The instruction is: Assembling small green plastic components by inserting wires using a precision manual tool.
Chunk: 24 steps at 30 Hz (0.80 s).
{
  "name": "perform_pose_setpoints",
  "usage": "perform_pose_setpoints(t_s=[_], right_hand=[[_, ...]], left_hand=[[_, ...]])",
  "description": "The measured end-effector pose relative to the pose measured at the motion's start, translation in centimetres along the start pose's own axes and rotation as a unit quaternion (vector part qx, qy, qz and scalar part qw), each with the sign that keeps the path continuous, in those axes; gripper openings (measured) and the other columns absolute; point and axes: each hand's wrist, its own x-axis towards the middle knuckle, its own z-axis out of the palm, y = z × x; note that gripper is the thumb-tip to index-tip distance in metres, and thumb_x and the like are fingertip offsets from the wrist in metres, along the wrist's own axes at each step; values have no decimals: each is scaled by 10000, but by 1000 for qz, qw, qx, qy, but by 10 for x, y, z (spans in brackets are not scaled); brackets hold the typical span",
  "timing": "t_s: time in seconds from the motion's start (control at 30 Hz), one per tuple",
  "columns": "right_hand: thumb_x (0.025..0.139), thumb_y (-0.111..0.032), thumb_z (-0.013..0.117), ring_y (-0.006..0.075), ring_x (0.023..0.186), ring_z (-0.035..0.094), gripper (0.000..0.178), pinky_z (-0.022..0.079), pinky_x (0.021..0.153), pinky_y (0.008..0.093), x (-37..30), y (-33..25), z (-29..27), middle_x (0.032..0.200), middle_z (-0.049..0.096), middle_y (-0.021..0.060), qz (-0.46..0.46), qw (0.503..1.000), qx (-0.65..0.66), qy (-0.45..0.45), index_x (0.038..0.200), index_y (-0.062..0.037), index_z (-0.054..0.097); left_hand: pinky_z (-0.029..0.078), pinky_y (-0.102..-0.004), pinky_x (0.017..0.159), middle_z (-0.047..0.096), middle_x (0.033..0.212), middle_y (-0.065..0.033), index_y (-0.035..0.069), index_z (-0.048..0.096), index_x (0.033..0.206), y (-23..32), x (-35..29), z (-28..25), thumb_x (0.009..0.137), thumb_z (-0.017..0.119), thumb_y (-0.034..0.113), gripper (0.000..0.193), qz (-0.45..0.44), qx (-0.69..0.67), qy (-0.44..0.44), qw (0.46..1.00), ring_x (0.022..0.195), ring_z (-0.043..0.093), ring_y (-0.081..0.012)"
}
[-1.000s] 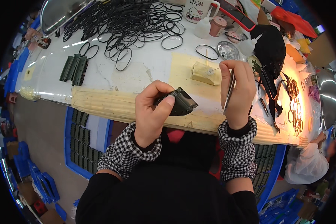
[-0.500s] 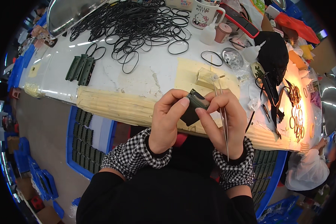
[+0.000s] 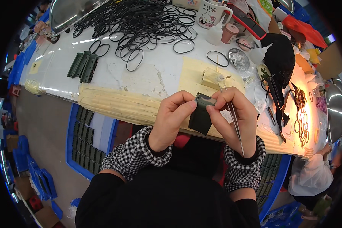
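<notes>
A dark green rectangular plastic casing [image 3: 200, 120] is held between my two hands just above the table's padded front edge. My left hand [image 3: 170, 121] pinches its upper left corner with thumb and forefinger. At the upper right corner my right hand [image 3: 239, 116] grips it with thumb and fingertips. Metal tweezers [image 3: 235, 127] are also tucked in the right hand, their length running down across the palm towards the wrist. Behind the hands, a small cream-coloured block [image 3: 211, 77] rests on a yellowish sheet [image 3: 189, 78].
Tangled black rubber rings [image 3: 140, 26] cover the far table. Several green casings [image 3: 82, 67] lie at the left. A white mug [image 3: 210, 14], a round clear dish [image 3: 238, 59] and a black cloth [image 3: 279, 55] stand right. Blue trays [image 3: 69, 152] of green parts sit below; another person [image 3: 311, 174] is at right.
The casing has turned more upright, its broad face now towards me. My right hand has shifted slightly right with the tweezers, and my left has moved little.
</notes>
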Motion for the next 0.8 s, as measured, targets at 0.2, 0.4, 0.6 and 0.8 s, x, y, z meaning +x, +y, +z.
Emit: perform_pose_setpoints(t_s=[0.2,0.4,0.6,0.8], right_hand=[[738,33,684,183,685,583,161,456,634,268,2,1,-1,760,574,70,-65,994,-84,-7,801,-30,549],[710,47,690,219,719,602,175,471,668,288,4,-8,2,781,599,95,-59,995,-77,13,786,-29,552],[707,49,696,263,779,632,173,487,702,302,0,-15,5,829,617,143,-55,992,-110,-1,767,-28,554],[705,56,687,263,766,629,173,488,693,307,-1,-18,11,823,608,137,-71,986,-148,-39,773,-31,553]], left_hand=[[390,-193,714,576,812,31,4,594,896,-6,2,-5,920,548,119,126,-14,-33,-4,999,777,482,-24],[404,-197,724,579,838,28,8,593,924,-2,-1,-1,928,541,114,119,-23,-70,-13,997,794,487,-25],[373,-187,626,529,794,55,25,566,883,0,-4,-5,919,537,82,74,-26,-66,-31,997,717,440,-3],[329,-177,564,497,729,73,49,547,866,1,-6,-15,894,525,75,44,-78,-93,-53,991,651,407,7]])
